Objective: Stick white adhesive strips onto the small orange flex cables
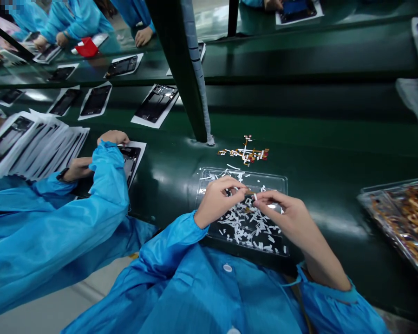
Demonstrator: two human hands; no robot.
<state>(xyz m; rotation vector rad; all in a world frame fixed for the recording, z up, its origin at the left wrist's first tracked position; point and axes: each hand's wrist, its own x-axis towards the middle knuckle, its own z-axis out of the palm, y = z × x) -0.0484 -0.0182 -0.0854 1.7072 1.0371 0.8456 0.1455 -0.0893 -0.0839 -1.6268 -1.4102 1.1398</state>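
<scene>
Above a clear plastic tray (pixel 244 173), both my hands meet over one small part. My left hand (pixel 220 198) is closed, pinching an orange-brown flex cable (pixel 250 191) between thumb and fingertips. At the cable's other end, my right hand (pixel 284 212) is also closed, its fingertips pinched on a small white strip (pixel 255 197). Whether that strip is still joined to the cable I cannot tell. Many white paper scraps (pixel 242 225) lie scattered in the tray below. A small pile of flex cables (pixel 247 155) rests on the green surface just beyond it.
To the right stands a clear tray heaped with flex cables (pixel 407 218). A green post (pixel 181 69) rises beyond my hands. At my left a co-worker's blue sleeve (pixel 107 185) reaches over a phone frame (pixel 132 160), beside a stack of white sheets (pixel 45 148). More phone frames lie on the line.
</scene>
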